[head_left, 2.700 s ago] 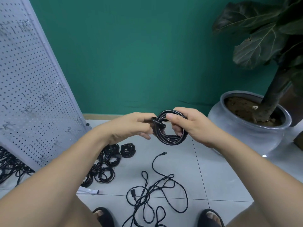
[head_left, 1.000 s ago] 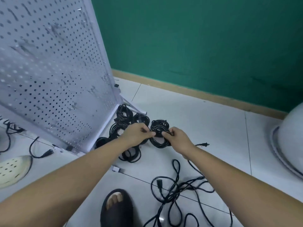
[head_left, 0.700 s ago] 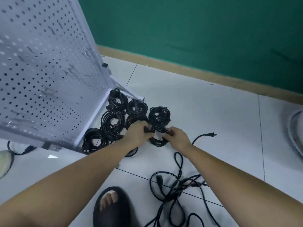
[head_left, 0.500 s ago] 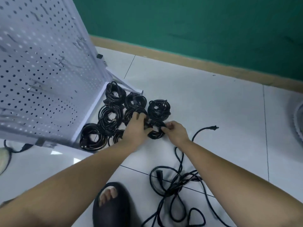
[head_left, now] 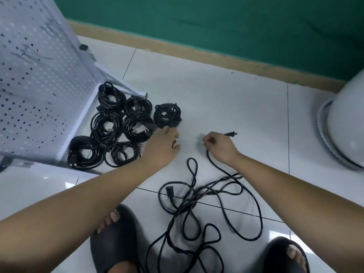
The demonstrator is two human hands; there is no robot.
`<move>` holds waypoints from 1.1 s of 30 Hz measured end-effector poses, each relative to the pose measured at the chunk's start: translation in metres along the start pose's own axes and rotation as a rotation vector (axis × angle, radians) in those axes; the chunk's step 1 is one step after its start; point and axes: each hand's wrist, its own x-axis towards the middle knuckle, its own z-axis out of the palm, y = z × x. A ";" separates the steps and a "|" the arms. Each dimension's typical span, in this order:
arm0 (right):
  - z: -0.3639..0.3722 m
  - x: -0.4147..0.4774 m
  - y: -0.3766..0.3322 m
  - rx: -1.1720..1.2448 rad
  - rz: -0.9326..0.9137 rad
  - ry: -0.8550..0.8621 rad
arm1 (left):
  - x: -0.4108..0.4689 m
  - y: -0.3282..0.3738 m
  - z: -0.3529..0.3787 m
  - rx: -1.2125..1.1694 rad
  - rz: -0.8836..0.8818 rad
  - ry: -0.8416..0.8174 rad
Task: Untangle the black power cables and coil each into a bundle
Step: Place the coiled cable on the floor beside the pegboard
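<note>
Cable (head_left: 192,196) sprawls on open floor (head_left: 216,95), right hand (head_left: 220,147) gripping near its plug (head_left: 231,133).

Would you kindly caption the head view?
Right hand grips the tangled cable near its plug; coiled bundles lie nearby on the floor.

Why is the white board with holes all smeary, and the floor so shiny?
Head view: the pegboard is smeared, likely camera motion, its holes blurred. Head view: the glossy floor tiles mirror light, with bright glints below the pegboard.
</note>
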 end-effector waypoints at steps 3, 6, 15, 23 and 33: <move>-0.006 -0.007 0.026 -0.121 0.024 0.006 | -0.009 0.013 0.023 -0.007 0.042 -0.123; -0.003 -0.017 0.045 -0.304 -0.038 -0.015 | -0.019 0.023 0.041 -0.022 0.005 -0.286; 0.082 -0.071 0.032 -0.222 -0.413 -0.103 | -0.065 -0.005 0.059 0.198 0.251 -0.816; 0.084 -0.079 0.003 -0.013 -0.135 -0.321 | -0.055 0.004 0.028 0.128 0.209 -0.782; -0.079 -0.134 -0.107 0.343 -0.067 -0.492 | -0.018 0.107 -0.125 -0.468 0.015 -0.467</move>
